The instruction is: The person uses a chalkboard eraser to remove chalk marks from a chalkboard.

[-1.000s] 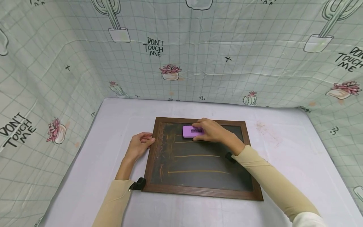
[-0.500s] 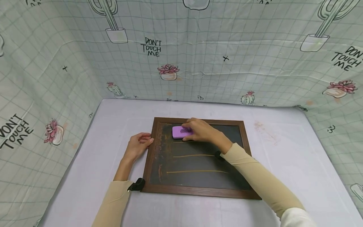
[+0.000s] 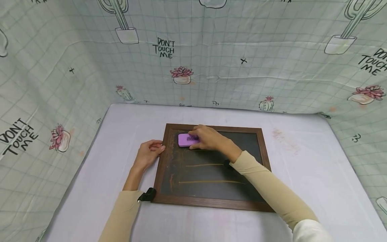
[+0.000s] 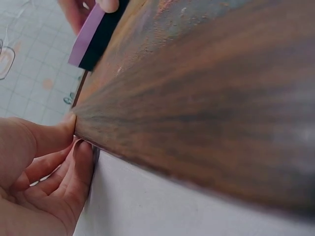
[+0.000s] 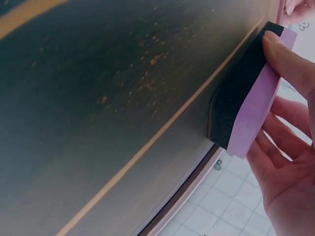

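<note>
A blackboard [image 3: 211, 192] in a brown wooden frame lies on the table, with yellow-orange chalk lines and smudges on its dark face. My left hand [image 3: 148, 155] pinches the frame's left edge; the left wrist view shows the thumb on top and the curled fingers underneath. Near the board's upper left corner, my right hand [image 3: 208, 138] grips a purple eraser [image 3: 183, 140] between thumb and fingers. Its black felt [image 5: 235, 98] faces the board surface in the right wrist view. Below the eraser run several chalk lines, the upper one partly hidden by the hand.
A white cloth covers the table [image 3: 314, 174], with a faint reddish smudge [image 3: 284, 141] right of the board. Behind and at the sides hangs a grid-patterned curtain [image 3: 217, 53] printed with cacti. Black camera mounts sit on both wrists, the left one [image 3: 148, 195] overlapping the frame's lower left corner.
My right hand has slid the eraser leftward along the top of the board. The short top chalk stroke beside it no longer shows. My left hand has stayed on the frame.
</note>
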{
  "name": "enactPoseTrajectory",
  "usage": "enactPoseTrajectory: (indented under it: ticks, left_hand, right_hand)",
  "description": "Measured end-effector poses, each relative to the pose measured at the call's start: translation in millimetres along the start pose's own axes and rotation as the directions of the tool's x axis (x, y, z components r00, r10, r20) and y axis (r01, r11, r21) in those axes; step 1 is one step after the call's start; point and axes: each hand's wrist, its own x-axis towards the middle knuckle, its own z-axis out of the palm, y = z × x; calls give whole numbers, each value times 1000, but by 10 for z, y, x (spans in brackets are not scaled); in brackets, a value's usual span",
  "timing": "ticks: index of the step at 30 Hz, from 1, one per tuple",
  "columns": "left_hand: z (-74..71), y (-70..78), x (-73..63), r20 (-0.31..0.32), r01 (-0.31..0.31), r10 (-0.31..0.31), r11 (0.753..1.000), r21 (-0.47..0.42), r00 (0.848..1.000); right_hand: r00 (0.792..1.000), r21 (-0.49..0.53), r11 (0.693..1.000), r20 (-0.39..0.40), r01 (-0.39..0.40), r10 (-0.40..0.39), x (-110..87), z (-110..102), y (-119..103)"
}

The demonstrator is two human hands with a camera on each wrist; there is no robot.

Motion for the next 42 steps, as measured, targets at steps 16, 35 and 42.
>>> enactPoseTrajectory:
  ticks: [16,35,42]
  left_hand:
    - [-27,-7,1,16,10,-10,1000,-18,1000]
    - [-25,-16,11,21,17,-16,1000,-22,1000]
    - [-17,-16,13,20,23,-23,1000,-14,1000]
  right_hand:
    - [1000,4,1000,-20,-19,19,-212,-54,193]
    - [995,3,1000,-92,-27,27,-613,-117,459]
    - [992,17,998,-109,-56,58,-789,-146,560]
